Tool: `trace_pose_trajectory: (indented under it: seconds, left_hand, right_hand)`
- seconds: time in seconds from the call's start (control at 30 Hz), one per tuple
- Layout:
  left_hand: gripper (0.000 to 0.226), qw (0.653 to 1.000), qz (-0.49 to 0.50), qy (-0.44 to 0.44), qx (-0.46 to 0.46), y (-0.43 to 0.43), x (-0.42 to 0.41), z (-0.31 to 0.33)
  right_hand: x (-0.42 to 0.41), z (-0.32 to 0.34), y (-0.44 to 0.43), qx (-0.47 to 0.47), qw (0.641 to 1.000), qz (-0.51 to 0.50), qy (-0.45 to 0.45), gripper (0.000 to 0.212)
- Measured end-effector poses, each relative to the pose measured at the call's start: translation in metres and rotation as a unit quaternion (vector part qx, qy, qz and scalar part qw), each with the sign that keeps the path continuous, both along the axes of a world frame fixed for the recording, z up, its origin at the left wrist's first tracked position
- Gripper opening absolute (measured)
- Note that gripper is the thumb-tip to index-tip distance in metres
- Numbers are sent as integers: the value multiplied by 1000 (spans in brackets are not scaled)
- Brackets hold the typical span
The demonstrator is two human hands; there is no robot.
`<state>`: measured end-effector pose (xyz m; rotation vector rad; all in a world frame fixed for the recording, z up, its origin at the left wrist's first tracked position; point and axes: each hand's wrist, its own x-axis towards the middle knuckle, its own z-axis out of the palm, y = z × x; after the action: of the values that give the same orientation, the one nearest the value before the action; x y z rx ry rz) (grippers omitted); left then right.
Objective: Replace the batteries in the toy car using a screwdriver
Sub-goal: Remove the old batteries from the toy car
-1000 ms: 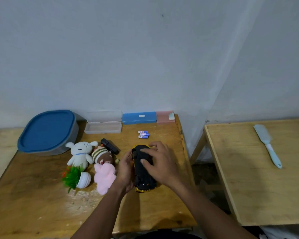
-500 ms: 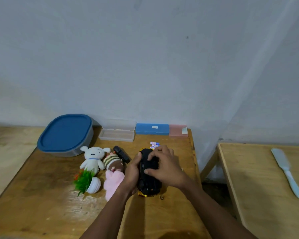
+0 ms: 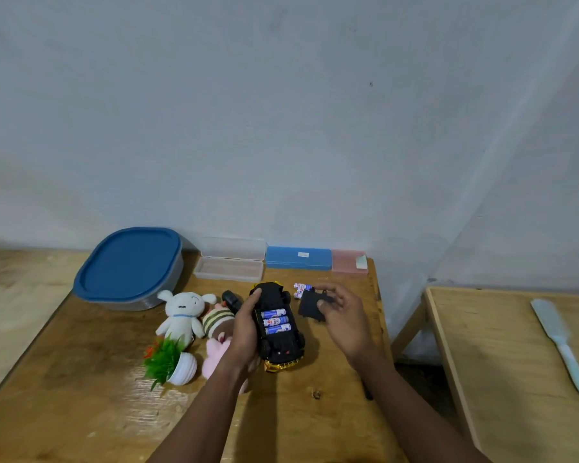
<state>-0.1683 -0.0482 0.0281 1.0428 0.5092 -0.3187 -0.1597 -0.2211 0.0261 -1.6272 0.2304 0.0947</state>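
Since a moment ago, our right hand [image 3: 340, 310] has lifted the battery cover [image 3: 311, 307] away, fingers pinching it, while our left hand [image 3: 246, 329] grips the toy car [image 3: 278, 325] upturned, exposing its batteries [image 3: 275, 321].

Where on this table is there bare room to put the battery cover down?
The battery cover is in the right hand. Bare wood lies in front of the toy car, between the forearms, and at the near left, in front of the potted plant. It is crowded left of the car, with plush toys, and behind it, with spare batteries.
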Motion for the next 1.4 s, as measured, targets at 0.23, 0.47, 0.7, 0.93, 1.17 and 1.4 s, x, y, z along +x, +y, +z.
trace_pose_trajectory:
  seconds: [0.23, 0.47, 0.7, 0.93, 1.17, 1.4]
  left_hand:
    - [32, 1000, -6, 21, 20, 0, -4, -3]
    - [44, 1000, -7, 11, 3, 1, -9, -9]
    - [49, 999, -31, -15, -26, -2, -10, -11]
    - [46, 999, -14, -17, -28, -9, -8, -17]
    - [45, 999, -10, -33, -12, -18, -4, -15]
    - [56, 998, 22, -58, 26, -18, 4, -26]
  right_hand:
    - [-18, -85, -2, -244, 962, 101, 62, 33]
    - [-16, -105, 1, -339, 934, 106, 41, 32]
    - [-21, -95, 3, -385, 919, 69, -44, 20]
    - [-19, -23, 20, -209, 974, -17, -83, 8]
    - [-22, -10, 29, -253, 964, 7, -79, 11]
    - [-15, -4, 33, -237, 970, -5, -55, 14]
